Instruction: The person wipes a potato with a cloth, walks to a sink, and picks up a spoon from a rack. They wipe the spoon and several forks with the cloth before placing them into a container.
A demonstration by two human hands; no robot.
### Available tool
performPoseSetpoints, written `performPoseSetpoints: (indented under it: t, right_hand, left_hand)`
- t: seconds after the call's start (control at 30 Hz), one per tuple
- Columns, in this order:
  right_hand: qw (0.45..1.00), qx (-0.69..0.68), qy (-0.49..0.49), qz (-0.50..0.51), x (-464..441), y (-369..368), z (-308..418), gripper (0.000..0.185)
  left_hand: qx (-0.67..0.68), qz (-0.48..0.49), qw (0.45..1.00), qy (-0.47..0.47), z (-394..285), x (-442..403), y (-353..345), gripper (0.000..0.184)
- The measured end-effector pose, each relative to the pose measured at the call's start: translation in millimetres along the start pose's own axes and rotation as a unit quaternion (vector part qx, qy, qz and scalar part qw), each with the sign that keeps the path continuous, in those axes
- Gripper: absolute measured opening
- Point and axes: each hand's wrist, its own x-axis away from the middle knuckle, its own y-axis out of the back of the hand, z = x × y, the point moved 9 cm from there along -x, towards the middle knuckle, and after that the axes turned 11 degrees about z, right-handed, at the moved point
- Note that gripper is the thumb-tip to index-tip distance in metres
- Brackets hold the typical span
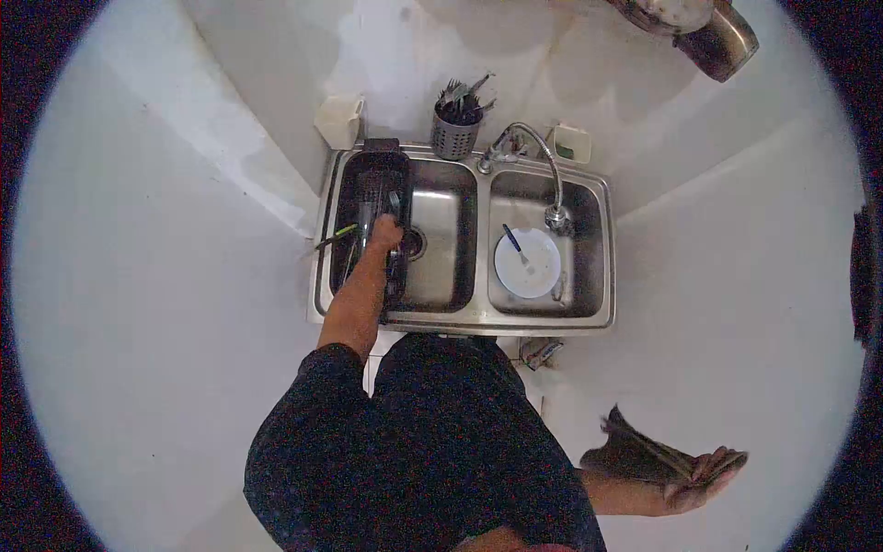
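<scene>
My left hand point(386, 232) reaches over the black dish rack point(397, 175) in the left basin. Its fingers look closed, but what they grip is too small and dark to make out. Beside it in the rack lie a clear glass-like item point(366, 219) and a green-and-black handled utensil point(337, 236) that sticks out over the left rim. Far to the right, away from the sink, my right hand point(704, 480) is closed around a dark cloth point(636, 451), which hangs out to the left. A white plate point(538, 281) sits in the right basin with a blue-handled fork point(514, 241) on it.
The steel double sink point(483, 317) has a flexible faucet point(555, 184) curving over the right basin. Behind stand a perforated cutlery holder point(453, 140), a white container point(338, 121) and a small holder point(572, 143) with something green. Metal piping point(727, 46) juts out at top right.
</scene>
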Motion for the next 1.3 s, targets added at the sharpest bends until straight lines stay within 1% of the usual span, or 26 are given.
performPoseSetpoints:
  t: [0.03,0.1,0.13,0.23,0.27,0.33,0.4,0.43,0.47,0.53,0.6,0.63,0.67,0.7,0.73,0.8,0.83,0.9,0.93,1.0,1.03,1.07,1.17,1.2,1.27,1.3]
  right_hand:
    - [1.0,0.003,0.01,0.005,1,-10,5,0.051]
    - [0.989,0.041,0.091,0.106,-14,-5,-2,0.062]
    - [0.988,0.077,0.081,0.108,-16,-15,1,0.07]
    - [0.982,0.059,0.086,0.16,-22,-58,-9,0.071]
    - [0.984,0.014,0.025,0.174,-27,-75,-20,0.068]
    - [0.945,-0.176,-0.088,0.261,-38,-113,-65,0.066]
    - [0.916,-0.216,-0.11,0.32,-12,-175,-52,0.053]
    - [0.885,-0.251,-0.138,0.366,3,-209,-38,0.046]
    - [0.799,-0.318,-0.134,0.492,19,-241,-28,0.037]
    - [0.806,-0.255,-0.182,0.502,47,-279,-26,0.035]
    - [0.773,-0.281,-0.255,0.509,81,-314,-31,0.032]
    - [0.735,-0.299,-0.267,0.547,99,-332,-31,0.03]
    - [0.696,-0.317,-0.278,0.582,117,-345,-33,0.029]
    - [0.683,-0.303,-0.267,0.608,132,-355,-33,0.027]
    - [0.672,-0.29,-0.256,0.632,147,-363,-32,0.025]
    - [0.641,-0.329,-0.158,0.675,172,-378,-16,0.026]
    - [0.673,-0.289,-0.061,0.678,176,-382,-12,0.027]
    - [0.714,-0.197,0.132,0.659,184,-384,0,0.028]
    - [0.711,-0.184,0.151,0.662,189,-384,3,0.029]
    - [0.705,-0.159,0.188,0.665,196,-383,10,0.032]
    - [0.701,-0.149,0.186,0.673,199,-383,9,0.032]
    - [0.697,-0.137,0.183,0.68,201,-383,6,0.033]
    - [0.683,-0.089,0.202,0.696,207,-382,6,0.034]
    - [0.678,-0.07,0.213,0.7,208,-382,6,0.034]
    - [0.666,-0.091,0.143,0.727,207,-384,-3,0.035]
    - [0.66,-0.086,0.157,0.73,207,-383,-3,0.035]
  left_hand:
    - [-0.008,-0.001,1.0,0.027,-16,11,17,0.021]
    - [0.021,-0.007,1.0,0.02,-19,23,27,0.023]
    - [0.035,-0.011,0.999,0.016,-18,24,27,0.026]
    - [0.097,-0.182,0.977,0.051,-4,42,41,0.035]
    - [0.186,-0.164,0.963,0.105,8,43,36,0.036]
    - [0.356,-0.124,0.904,0.204,5,52,45,0.038]
    - [0.489,-0.134,0.852,0.133,-23,55,67,0.031]
    - [0.551,-0.137,0.818,0.097,-39,57,81,0.027]
    - [0.629,-0.109,0.767,0.065,-61,59,94,0.027]
    - [0.764,-0.058,0.643,0.003,-115,72,123,0.026]
    - [0.821,0.004,0.563,-0.093,-174,93,152,0.026]
    - [0.842,0.036,0.519,-0.143,-207,103,166,0.026]
    - [0.845,0.038,0.508,-0.16,-236,116,177,0.026]
    - [0.849,0.041,0.496,-0.175,-266,130,186,0.026]
    - [0.841,0.041,0.508,-0.182,-292,143,195,0.024]
    - [0.832,0.051,0.518,-0.19,-335,164,202,0.023]
    - [0.828,0.054,0.521,-0.199,-351,172,204,0.023]
    - [0.821,0.053,0.536,-0.188,-362,179,198,0.024]
    - [0.818,0.052,0.544,-0.183,-366,183,197,0.025]
    - [0.811,0.071,0.556,-0.168,-383,195,199,0.033]
    - [0.807,0.081,0.562,-0.16,-391,200,200,0.037]
    - [0.791,0.067,0.593,-0.136,-396,204,200,0.044]
    - [0.769,0.047,0.623,-0.134,-392,204,196,0.048]
    - [0.779,0.051,0.612,-0.128,-393,204,197,0.046]
    - [0.797,0.061,0.59,-0.119,-396,201,203,0.042]
    - [0.808,0.064,0.571,-0.129,-398,199,204,0.042]
